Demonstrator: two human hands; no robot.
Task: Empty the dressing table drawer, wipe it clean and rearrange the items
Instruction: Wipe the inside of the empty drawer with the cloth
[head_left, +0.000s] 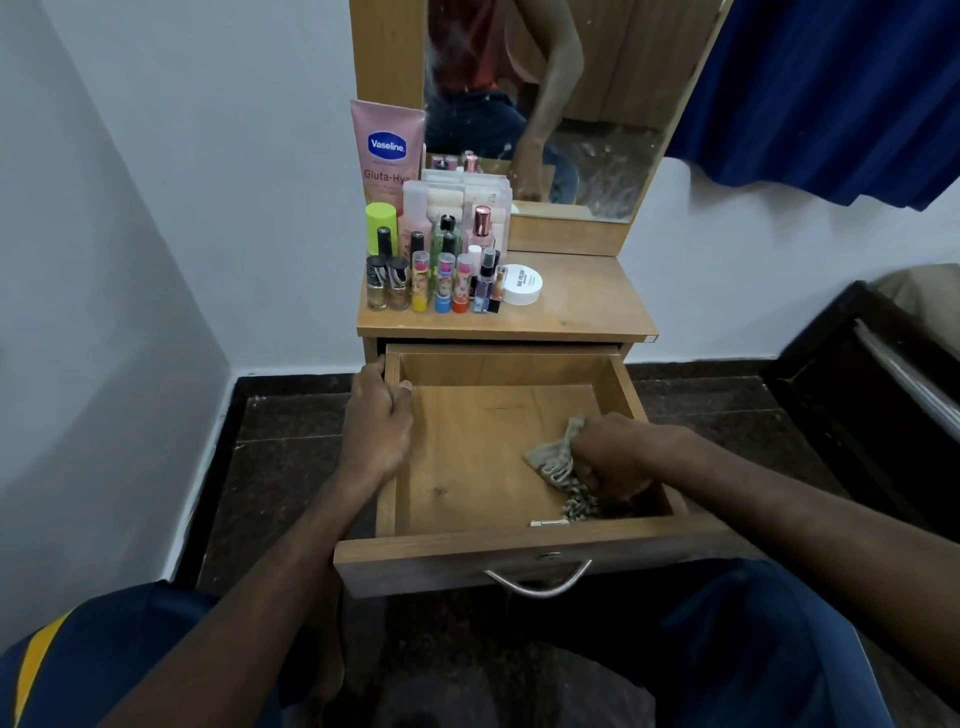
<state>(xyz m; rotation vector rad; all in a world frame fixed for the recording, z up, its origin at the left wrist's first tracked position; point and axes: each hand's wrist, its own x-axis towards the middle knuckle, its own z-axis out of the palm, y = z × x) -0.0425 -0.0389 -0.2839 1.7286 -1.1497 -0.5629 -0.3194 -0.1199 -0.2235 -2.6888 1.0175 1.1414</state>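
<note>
The wooden drawer (470, 452) of the dressing table is pulled out and holds no items. My left hand (376, 421) grips the drawer's left side wall, thumb inside. My right hand (615, 457) is closed on a crumpled grey cloth (553, 460) and presses it on the drawer floor near the front right corner. On the tabletop (587, 301), at its left side, stand several small bottles and lip balms (441, 283), a pink Vaseline tube (387, 150), a lime-green bottle (380, 228) and a white round jar (522, 284).
A mirror (550, 104) rises behind the tabletop. White walls close in at left and behind. A blue curtain (831, 93) hangs at upper right, dark furniture (872, 395) stands at right. The drawer's metal handle (540, 582) faces my knees over dark floor.
</note>
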